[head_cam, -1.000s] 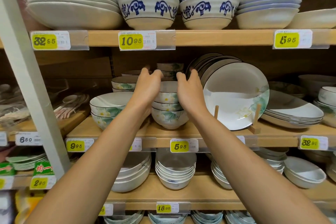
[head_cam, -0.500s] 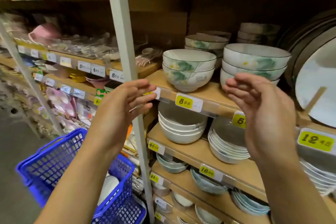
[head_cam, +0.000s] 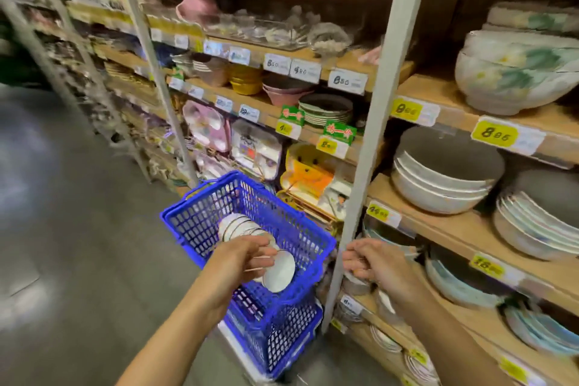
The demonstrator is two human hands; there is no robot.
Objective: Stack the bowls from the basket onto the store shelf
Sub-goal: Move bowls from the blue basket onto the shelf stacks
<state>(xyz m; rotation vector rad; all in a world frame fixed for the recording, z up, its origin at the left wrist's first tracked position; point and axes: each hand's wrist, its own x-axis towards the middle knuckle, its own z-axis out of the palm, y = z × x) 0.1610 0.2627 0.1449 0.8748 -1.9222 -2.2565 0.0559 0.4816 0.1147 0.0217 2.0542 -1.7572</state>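
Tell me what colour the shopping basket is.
Blue; the plastic mesh basket shows best in head view.

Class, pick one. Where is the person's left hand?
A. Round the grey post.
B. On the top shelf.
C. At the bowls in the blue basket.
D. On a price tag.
C: the left hand is down at the bowls inside the basket, away from the shelves.

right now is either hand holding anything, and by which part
Left hand has its fingers on the top rims of the bowls in the blue basket; a closed grip cannot be told. Right hand hangs loosely curled, holding nothing.
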